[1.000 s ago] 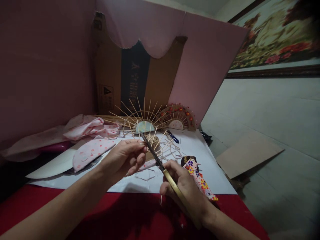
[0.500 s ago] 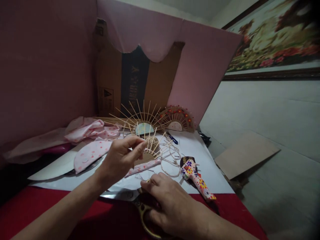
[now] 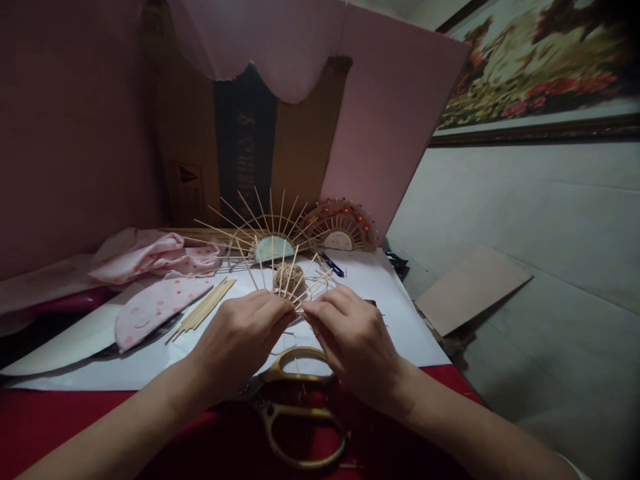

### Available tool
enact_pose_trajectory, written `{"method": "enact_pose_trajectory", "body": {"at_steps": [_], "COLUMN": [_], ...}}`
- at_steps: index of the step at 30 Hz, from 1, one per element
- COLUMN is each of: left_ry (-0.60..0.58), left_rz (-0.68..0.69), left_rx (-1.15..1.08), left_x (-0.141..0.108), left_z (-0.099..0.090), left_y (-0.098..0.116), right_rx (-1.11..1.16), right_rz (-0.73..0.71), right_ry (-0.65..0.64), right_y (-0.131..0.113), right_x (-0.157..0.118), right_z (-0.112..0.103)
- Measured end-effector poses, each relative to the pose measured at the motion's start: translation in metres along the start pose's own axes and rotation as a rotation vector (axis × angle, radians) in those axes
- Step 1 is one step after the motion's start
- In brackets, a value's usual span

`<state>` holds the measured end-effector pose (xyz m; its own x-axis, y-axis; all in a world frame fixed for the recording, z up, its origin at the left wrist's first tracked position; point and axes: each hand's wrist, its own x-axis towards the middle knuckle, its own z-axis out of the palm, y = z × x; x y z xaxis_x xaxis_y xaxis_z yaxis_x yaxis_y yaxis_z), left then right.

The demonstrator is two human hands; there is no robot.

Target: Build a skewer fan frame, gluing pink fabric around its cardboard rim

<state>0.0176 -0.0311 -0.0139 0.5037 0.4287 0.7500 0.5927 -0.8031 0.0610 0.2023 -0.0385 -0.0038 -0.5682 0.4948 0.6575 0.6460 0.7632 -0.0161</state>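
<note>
My left hand (image 3: 243, 333) and my right hand (image 3: 353, 340) are close together in front of me, both with fingers pinched. Between their fingertips is the base of a small fan of thin wooden sticks (image 3: 293, 293), its sticks spreading upward. My fingers cover most of the base, so any strand held there cannot be made out. Below my hands lie gold-handled scissors (image 3: 270, 421), untouched, over the red cloth edge. A ball of twine (image 3: 289, 277) sits just behind the sticks.
Behind stand a larger stick fan with a pale half-round base (image 3: 273, 249) and a decorated fan (image 3: 340, 233). On the left are a bundle of sticks (image 3: 203, 310), a spotted fabric half-circle (image 3: 157, 310) and crumpled pink cloth (image 3: 150, 257). A blue pen-like object (image 3: 333, 265) lies at the back.
My right hand has let go of the scissors and risen to the stick fan, meeting my left hand at its base. The view has shifted, and my right hand now hides the patterned glue gun.
</note>
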Motion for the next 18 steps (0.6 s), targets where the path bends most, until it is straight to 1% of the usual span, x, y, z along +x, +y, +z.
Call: {"method": "enact_pose_trajectory", "body": {"at_steps": [3,9,14,18], "left_ry": [0.006,-0.015,-0.035,-0.072], "left_rz": [0.009,-0.039,-0.07,-0.084], "left_rx": [-0.002,-0.036,-0.041,-0.062], "left_x": [-0.001,-0.002,-0.004,-0.004], "left_z": [0.0,0.004,0.009,0.009], "left_y": [0.0,0.001,0.002,0.002], "right_rx": [0.062,0.123,0.162,0.182], "right_rz": [0.032,0.058,0.063,0.048], "right_ry": [0.002,0.017,-0.013,-0.037], "right_y": [0.002,0.002,0.005,0.007], "right_x": [-0.004,-0.009,-0.012,-0.014], "right_z": [0.004,0.007,0.009,0.009]}}
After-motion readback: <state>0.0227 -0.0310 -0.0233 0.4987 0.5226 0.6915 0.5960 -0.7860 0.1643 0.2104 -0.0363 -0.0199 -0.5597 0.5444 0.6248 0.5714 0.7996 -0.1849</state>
